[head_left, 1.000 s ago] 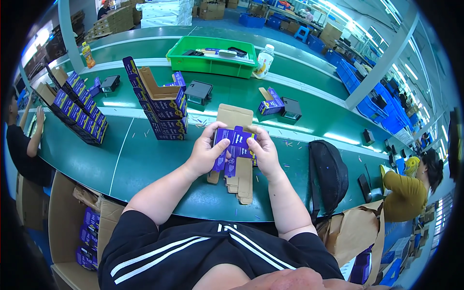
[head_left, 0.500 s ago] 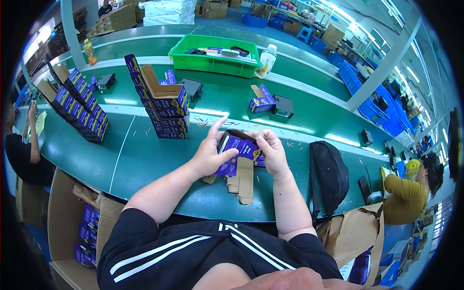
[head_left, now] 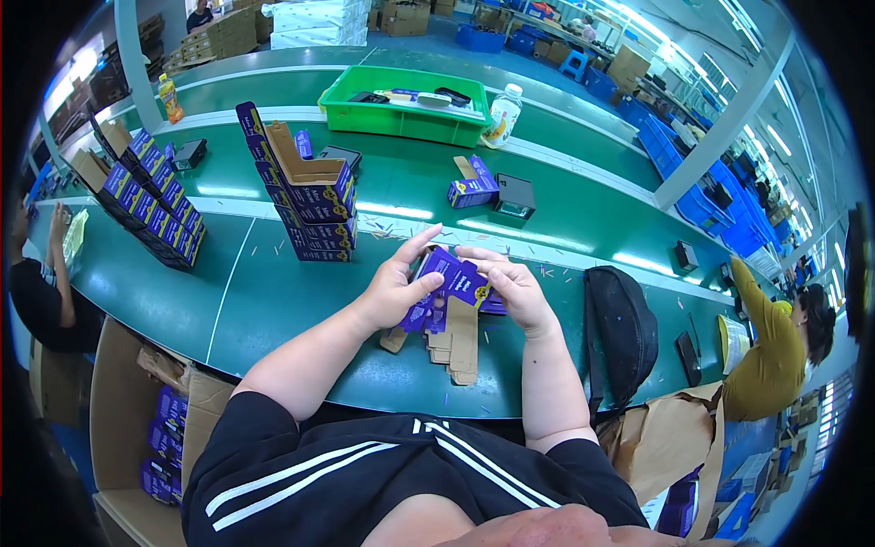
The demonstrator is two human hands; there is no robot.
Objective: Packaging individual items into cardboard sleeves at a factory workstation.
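A small purple carton [head_left: 463, 278] with yellow marks is held tilted between my two hands above the near bench. My left hand [head_left: 394, 294] grips its left side, thumb across the front and index finger pointing up. Bent over its upper right edge are the fingers of my right hand [head_left: 516, 290], which touch the top of the carton. Beneath it, flattened cartons [head_left: 463, 345] lie in a pile, brown insides and flaps showing. Left of my hands rises a stack of purple cartons [head_left: 314, 219], the upper ones open.
Another carton stack [head_left: 155, 205] stands further left. A black waist bag [head_left: 620, 319] lies right of my arm. Beyond are a green bin [head_left: 401, 109], a white bottle [head_left: 503, 114], an open carton [head_left: 472, 187] and a black device [head_left: 515, 198]. A co-worker [head_left: 770, 337] sits at right.
My right hand has shifted from pinching the carton's upper right corner to fingers laid over its top edge. Cartons and black devices on the far strip have slid left. The right co-worker's arm now reaches forward.
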